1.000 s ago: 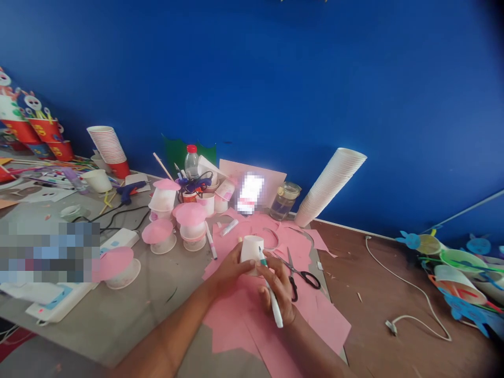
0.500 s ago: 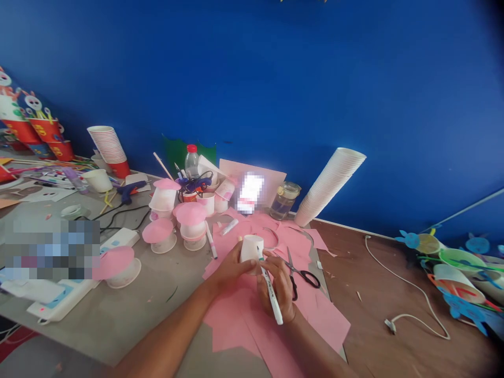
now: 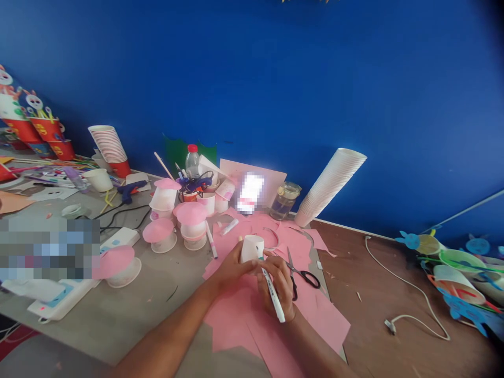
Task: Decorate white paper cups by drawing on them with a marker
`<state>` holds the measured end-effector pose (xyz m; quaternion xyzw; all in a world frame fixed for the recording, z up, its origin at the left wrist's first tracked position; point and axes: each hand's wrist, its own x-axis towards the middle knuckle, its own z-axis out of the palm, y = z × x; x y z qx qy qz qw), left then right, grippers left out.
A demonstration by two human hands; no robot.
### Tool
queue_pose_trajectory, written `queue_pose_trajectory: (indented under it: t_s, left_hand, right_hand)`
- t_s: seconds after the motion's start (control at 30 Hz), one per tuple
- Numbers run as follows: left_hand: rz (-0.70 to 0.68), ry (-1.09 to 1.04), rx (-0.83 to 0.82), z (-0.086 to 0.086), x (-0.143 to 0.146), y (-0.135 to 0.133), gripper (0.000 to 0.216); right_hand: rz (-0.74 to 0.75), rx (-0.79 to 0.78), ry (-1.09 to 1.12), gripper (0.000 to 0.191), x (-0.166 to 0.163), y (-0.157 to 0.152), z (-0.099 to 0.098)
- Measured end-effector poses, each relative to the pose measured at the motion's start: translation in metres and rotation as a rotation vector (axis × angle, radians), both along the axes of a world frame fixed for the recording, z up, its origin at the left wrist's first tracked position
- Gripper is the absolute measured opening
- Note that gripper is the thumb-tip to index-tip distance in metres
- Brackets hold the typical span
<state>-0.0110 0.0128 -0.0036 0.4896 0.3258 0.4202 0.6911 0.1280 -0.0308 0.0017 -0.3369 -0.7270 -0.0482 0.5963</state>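
My left hand (image 3: 231, 269) is wrapped round a small white paper cup (image 3: 251, 248), which stands upside down on pink paper sheets (image 3: 315, 320). My right hand (image 3: 280, 287) grips a white marker (image 3: 272, 295) with a green tip, and that tip touches the cup's side. Black-handled scissors (image 3: 302, 273) lie just right of my right hand on the pink paper.
Several white cups topped with pink paper discs (image 3: 191, 220) stand to the left. A leaning stack of white cups (image 3: 328, 185), a glass jar (image 3: 284, 200), a plastic bottle (image 3: 191, 161) and a blue glue gun (image 3: 129, 191) sit behind. A white cable (image 3: 409, 294) lies on the brown surface at right.
The marker tip has shifted slightly along the cup's side. Both hands stay in nearly the same place.
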Motion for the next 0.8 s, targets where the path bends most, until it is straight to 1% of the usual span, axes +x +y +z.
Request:
queue_pose_trajectory:
  t_s: [0.17, 0.53, 0.8]
  left_hand:
    - [0.010, 0.023, 0.001, 0.0000, 0.0006, -0.0008, 0.055]
    - [0.000, 0.037, -0.002, 0.0034, 0.0006, -0.0014, 0.053]
    - [-0.031, -0.070, -0.025, 0.0027, 0.0008, -0.0027, 0.059]
  right_hand:
    - [0.007, -0.011, 0.007, 0.037, 0.0004, -0.0002, 0.0005]
    - [0.021, -0.014, 0.028, 0.036, 0.0006, 0.0004, 0.0004]
    - [0.001, -0.029, 0.070, 0.034, -0.0009, -0.0002, 0.0040]
